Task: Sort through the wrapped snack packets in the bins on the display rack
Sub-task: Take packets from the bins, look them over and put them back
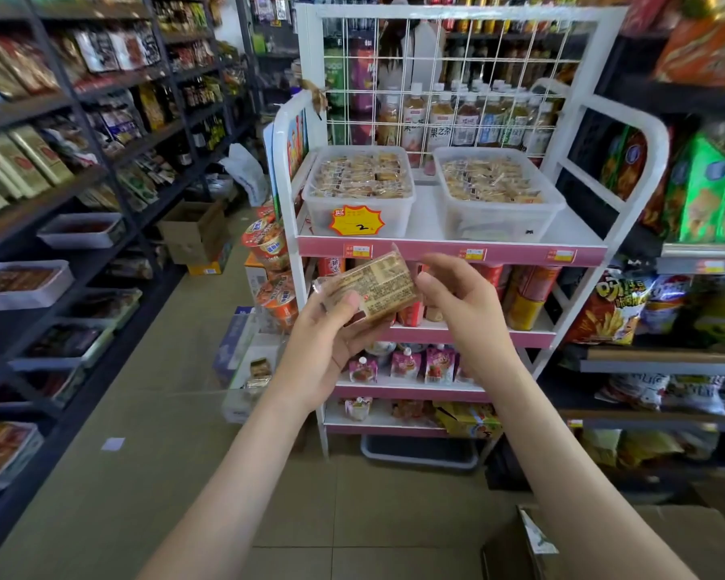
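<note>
My left hand (325, 337) grips a clear-wrapped brown snack packet (377, 286) with its printed label facing me, held in front of the white and pink display rack (448, 251). My right hand (463, 299) is at the packet's right end, fingers loosely curled, thumb tip close to the wrapper; contact is unclear. On the rack's top shelf stand two clear plastic bins full of similar wrapped packets: the left bin (358, 190) with a yellow price tag (356, 221), and the right bin (494, 194).
Lower rack shelves hold cans, pouches and packets. Instant noodle cups (268, 249) are stacked left of the rack. Dark shelving (59, 161) lines the left aisle, chip bags (612, 307) fill the right shelves. A cardboard box (595, 546) sits at bottom right.
</note>
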